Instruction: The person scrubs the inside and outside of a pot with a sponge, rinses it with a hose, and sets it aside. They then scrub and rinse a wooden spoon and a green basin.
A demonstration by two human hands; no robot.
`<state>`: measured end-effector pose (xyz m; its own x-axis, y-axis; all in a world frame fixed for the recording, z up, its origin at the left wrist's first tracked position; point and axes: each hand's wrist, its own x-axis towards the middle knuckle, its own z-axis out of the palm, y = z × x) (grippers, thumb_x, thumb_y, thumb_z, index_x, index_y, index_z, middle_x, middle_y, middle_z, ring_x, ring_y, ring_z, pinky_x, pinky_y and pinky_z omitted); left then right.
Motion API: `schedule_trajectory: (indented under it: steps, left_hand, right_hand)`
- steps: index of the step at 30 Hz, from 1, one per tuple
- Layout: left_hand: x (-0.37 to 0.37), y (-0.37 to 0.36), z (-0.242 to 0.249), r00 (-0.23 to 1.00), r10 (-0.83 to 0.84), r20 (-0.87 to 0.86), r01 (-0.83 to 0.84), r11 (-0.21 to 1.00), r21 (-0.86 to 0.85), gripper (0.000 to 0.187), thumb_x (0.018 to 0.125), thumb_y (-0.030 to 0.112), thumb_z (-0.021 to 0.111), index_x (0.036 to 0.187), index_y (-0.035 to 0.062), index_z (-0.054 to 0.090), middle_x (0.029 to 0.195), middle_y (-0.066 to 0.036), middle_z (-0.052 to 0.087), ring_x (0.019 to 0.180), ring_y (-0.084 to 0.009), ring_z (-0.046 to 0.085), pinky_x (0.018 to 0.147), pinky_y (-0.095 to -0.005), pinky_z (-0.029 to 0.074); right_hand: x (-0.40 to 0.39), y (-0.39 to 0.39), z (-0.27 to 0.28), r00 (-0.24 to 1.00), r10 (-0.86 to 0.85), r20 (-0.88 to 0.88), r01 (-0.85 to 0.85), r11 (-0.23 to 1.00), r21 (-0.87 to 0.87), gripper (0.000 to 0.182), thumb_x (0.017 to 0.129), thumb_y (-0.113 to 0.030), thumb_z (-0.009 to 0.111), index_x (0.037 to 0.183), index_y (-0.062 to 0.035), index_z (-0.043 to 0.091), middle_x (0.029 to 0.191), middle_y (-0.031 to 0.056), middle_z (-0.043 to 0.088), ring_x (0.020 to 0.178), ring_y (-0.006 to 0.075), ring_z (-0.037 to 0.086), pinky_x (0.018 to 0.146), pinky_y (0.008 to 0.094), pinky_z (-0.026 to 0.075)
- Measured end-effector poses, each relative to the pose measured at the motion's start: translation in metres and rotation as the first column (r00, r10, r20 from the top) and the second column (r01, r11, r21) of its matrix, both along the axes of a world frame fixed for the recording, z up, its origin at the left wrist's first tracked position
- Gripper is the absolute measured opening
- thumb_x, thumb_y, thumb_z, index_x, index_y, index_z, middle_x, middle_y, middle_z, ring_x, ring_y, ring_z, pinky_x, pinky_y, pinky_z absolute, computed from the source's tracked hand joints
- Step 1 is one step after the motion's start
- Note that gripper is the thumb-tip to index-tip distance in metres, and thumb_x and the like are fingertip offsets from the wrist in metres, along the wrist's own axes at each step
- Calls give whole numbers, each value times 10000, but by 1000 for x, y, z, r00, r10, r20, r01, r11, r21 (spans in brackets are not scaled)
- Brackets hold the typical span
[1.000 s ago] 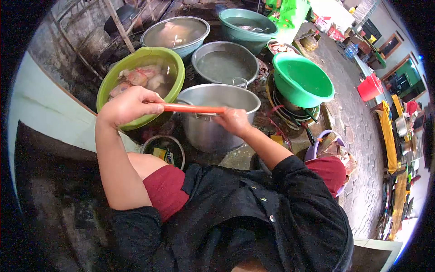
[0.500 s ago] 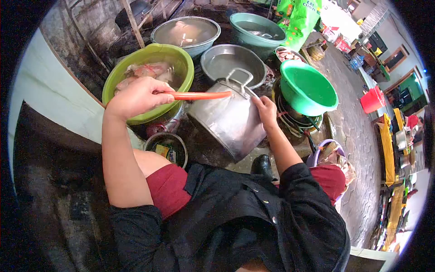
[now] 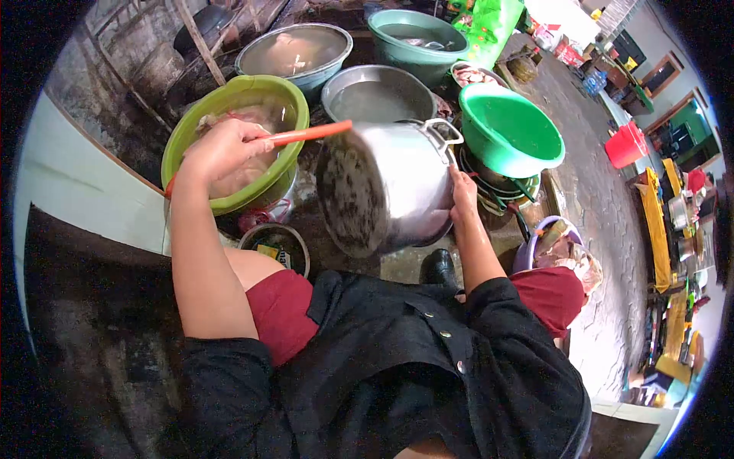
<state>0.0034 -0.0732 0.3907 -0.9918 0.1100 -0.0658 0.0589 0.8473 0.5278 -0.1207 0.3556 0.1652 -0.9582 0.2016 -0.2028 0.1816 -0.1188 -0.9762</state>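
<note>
My left hand (image 3: 223, 151) is closed round an orange hose (image 3: 310, 134), its end pointing right toward a large metal pot (image 3: 413, 183). I cannot make out whether water is running from it. The pot lies tilted on its side in the air, its blackened bottom (image 3: 353, 195) facing left. My right hand (image 3: 463, 197) grips the pot at its rim, just below a looped handle (image 3: 443, 136). Beneath my left hand is a yellow-green basin (image 3: 294, 157) holding pale meat (image 3: 241, 180) in water. Behind the pot stands a grey basin (image 3: 380, 96) of cloudy water.
At the back are a blue-grey basin (image 3: 336, 65) and a teal basin (image 3: 382, 53). A bright green basin (image 3: 512, 134) rests on stacked pans to the right. A purple bucket (image 3: 526, 256) with meat stands by my right knee, a small bowl (image 3: 306, 260) by my left.
The pot has turned, so its blackened bottom now faces left and its handle has swung right. My right hand moved slightly right with it; the hose end shifted left and up.
</note>
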Motion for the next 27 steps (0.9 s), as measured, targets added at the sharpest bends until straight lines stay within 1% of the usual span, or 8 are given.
schedule_trajectory:
  steps: [5, 9, 12, 15, 20, 23, 25, 27]
  left_hand:
    - [-12, -4, -5, 997, 74, 35, -74, 997, 10, 252, 855, 234, 628, 988, 24, 666, 722, -44, 613, 671, -117, 525, 630, -308, 422]
    - [-37, -16, -30, 990, 78, 116, -75, 997, -32, 231, 856, 234, 635, 972, 38, 674, 689, -14, 582, 638, -107, 495, 585, -304, 400]
    - [-55, -22, -52, 988, 60, 141, -59, 998, -11, 198, 862, 242, 634, 939, 66, 683, 622, 14, 534, 539, -97, 450, 490, -289, 355]
    - [-65, -17, -61, 918, 132, 375, -166, 984, 60, 156, 868, 267, 629, 895, 121, 675, 524, 46, 434, 389, -79, 359, 370, -261, 257]
    - [-88, -13, -105, 873, 56, 484, -66, 998, 3, 217, 847, 311, 644, 788, 103, 637, 525, 8, 481, 398, -107, 415, 364, -275, 294]
    - [-101, 0, -136, 821, 50, 568, -28, 998, -48, 269, 827, 344, 656, 775, 82, 626, 534, -19, 494, 401, -142, 433, 365, -299, 312]
    - [-104, 15, -150, 815, 210, 540, -74, 962, -262, 293, 808, 364, 668, 770, 77, 622, 542, -38, 501, 406, -168, 433, 376, -317, 314]
    - [-98, 20, -157, 754, 334, 565, -341, 935, -99, 302, 809, 370, 661, 768, 73, 632, 552, -53, 514, 438, -186, 458, 417, -355, 346]
  right_hand:
    - [-1, 24, 2, 986, -91, 141, 129, 949, -286, 367, 887, -332, 605, 1046, -2, 633, 1001, 81, 657, 880, 192, 599, 815, 315, 457]
    - [11, 31, 22, 975, -179, 130, 215, 911, -352, 405, 901, -325, 579, 1136, 4, 597, 1129, 106, 618, 1005, 222, 574, 884, 346, 433]
    - [-4, 46, 16, 964, -252, 84, 265, 902, -340, 380, 893, -290, 596, 1098, 29, 611, 1045, 103, 636, 904, 204, 583, 806, 319, 449]
    - [1, 53, 57, 966, -253, -53, 235, 945, -226, 418, 896, -301, 592, 1126, 47, 593, 1004, 80, 634, 917, 172, 561, 817, 292, 432]
    - [22, 50, 154, 934, -235, -268, 214, 971, -107, 361, 883, -289, 603, 1032, 40, 622, 888, 61, 637, 771, 140, 564, 702, 269, 442]
    - [24, 60, 196, 897, -203, -393, 195, 979, -60, 278, 881, -228, 603, 1023, 9, 637, 912, 57, 645, 823, 124, 569, 753, 255, 441]
    - [32, 67, 229, 867, -206, -453, 261, 963, 63, 263, 881, -238, 604, 967, 8, 647, 851, 43, 644, 768, 122, 569, 706, 268, 449]
    - [35, 73, 251, 871, -212, -443, 253, 967, 36, 289, 875, -264, 609, 938, 16, 645, 813, 50, 643, 758, 136, 577, 692, 287, 454]
